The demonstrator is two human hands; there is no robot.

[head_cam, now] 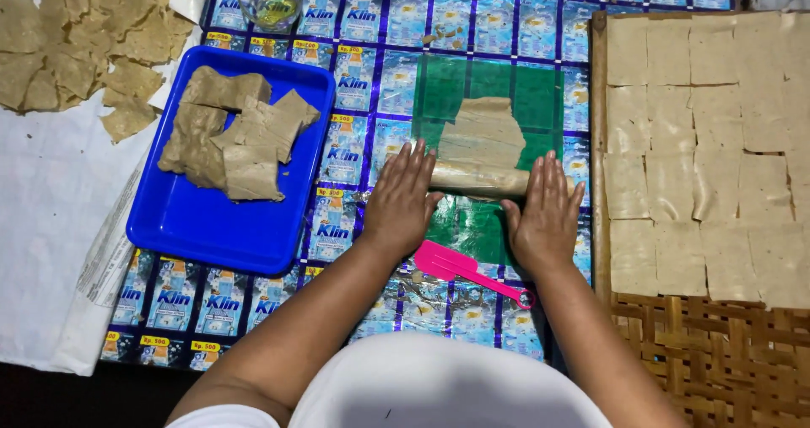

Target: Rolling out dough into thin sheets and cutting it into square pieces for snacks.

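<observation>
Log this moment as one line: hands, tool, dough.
left hand: flat on rolling pin | right hand: flat on rolling pin | dough sheet: on green plastic sheet | pink scraper: idle between wrists

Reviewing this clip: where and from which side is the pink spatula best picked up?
Probably by its thin handle, near the looped end. The pink spatula lies flat on the mat, its broad blade beside the left hand and its handle running out below the right hand. Coming from above with the right hand looks easiest, since that end lies free.
</observation>
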